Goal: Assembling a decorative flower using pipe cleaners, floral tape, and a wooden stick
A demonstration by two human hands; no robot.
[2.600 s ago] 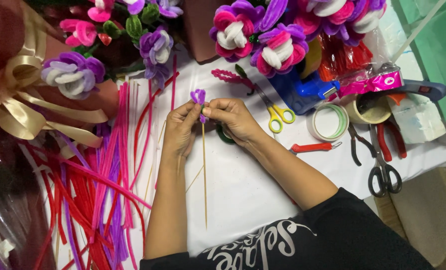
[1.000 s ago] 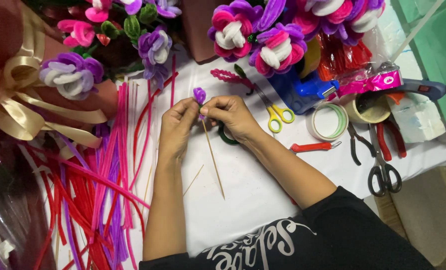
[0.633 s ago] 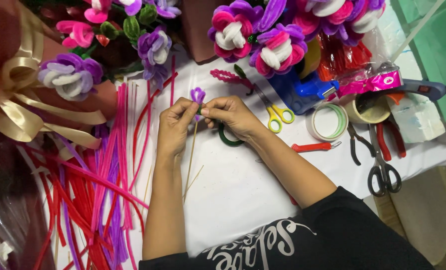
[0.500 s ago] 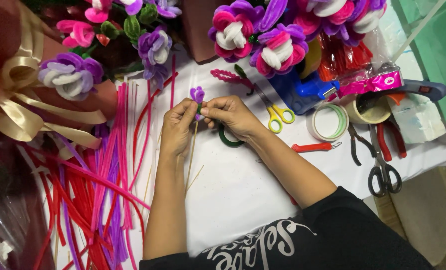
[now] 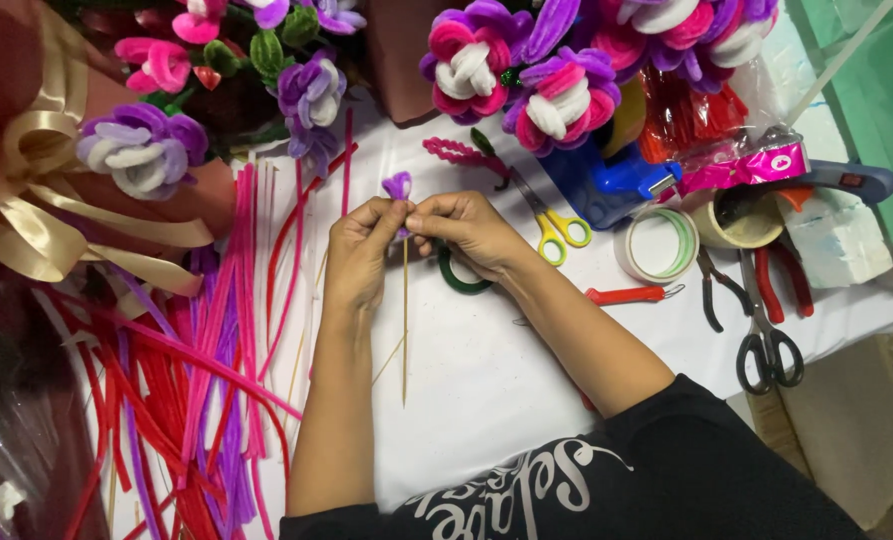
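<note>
Craft worktable, pipe-cleaner flowers (image 5: 556, 95), loose chenille stems (image 5: 216, 340), scissors (image 5: 766, 345), tape rolls (image 5: 658, 245), glue gun (image 5: 826, 180)

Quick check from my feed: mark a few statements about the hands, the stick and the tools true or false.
1. Both hands pinch the stick just below the purple bud. True.
2. The stick lies flat across the red pliers. False: it hangs down from the left hand and right hand, over the white table.
3. The yellow scissors lie right of the right hand. True.
4. The black scissors are in the right hand. False: they lie far right, untouched.
</note>
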